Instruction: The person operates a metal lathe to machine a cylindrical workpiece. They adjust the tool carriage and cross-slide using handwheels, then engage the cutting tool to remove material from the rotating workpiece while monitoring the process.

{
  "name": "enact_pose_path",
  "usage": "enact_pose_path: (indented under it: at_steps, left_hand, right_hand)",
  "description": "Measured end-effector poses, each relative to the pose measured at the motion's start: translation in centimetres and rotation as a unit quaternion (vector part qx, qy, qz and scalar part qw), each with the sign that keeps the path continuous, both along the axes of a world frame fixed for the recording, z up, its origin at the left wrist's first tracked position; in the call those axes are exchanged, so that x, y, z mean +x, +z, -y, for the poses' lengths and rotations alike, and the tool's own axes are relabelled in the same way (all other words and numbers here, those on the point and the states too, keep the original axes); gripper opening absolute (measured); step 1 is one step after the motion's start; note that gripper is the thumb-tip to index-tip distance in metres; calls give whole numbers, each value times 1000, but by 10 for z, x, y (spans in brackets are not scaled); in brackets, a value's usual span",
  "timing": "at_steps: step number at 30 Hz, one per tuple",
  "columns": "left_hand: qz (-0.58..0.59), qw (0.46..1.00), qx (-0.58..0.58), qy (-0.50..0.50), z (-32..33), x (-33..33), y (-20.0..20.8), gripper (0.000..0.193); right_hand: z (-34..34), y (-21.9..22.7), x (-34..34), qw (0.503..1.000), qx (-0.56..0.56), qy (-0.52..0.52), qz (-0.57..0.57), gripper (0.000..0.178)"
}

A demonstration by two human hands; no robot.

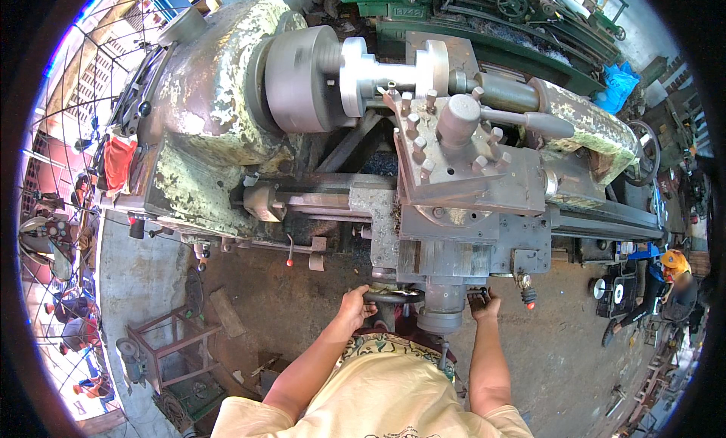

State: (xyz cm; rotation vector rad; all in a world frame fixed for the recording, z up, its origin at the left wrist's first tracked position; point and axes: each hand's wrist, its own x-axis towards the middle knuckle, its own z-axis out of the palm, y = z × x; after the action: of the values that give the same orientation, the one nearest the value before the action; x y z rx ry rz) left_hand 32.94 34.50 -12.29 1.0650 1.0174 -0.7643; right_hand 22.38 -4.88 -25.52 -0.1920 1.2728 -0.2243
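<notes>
A large metal lathe fills the middle of the view. Its grey chuck [301,79], smeared as if turning, carries a shiny flanged metal workpiece [395,77]. The tailstock quill [505,90] supports the workpiece's right end. The tool post [446,147], studded with several square-headed bolts, sits close to the workpiece on the near side. Below the carriage, my left hand [355,309] is closed on the rim of a dark handwheel [393,295]. To the right of the round dial, my right hand [486,306] has its fingers curled at a small dark crank handle [475,291].
Red-tipped levers [290,250] stick out along the lathe's front. A green machine [484,30] stands behind. At left is a metal frame stand [170,340]; a red cloth [119,164] hangs by the headstock. A person in orange [675,266] sits at far right, near black crates [616,293].
</notes>
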Motion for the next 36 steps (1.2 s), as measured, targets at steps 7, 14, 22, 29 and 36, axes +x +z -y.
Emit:
enact_pose_path:
  at_steps: [7, 14, 22, 29, 36]
  left_hand:
    - [-3, 1000, -12, 4, -4, -1, -10, 25]
    - [-3, 1000, -15, -2, -6, -1, -16, 26]
    - [1, 1000, -2, 4, -6, 0, -12, 26]
    - [54, 996, 67, -28, 9, -6, -3, 25]
    - [46, 997, 60, -18, 5, -1, -7, 26]
  right_hand:
    - [0, 2, -1, 1000, -2, 0, 13, 34]
    - [0, 4, -1, 1000, 3, -19, -7, 34]
    - [4, 14, 0, 999, -27, -12, 31, 35]
    - [28, 23, -17, 983, -137, 87, -89, 41]
    - [61, 100, -37, 928, -372, 5, -24, 29]
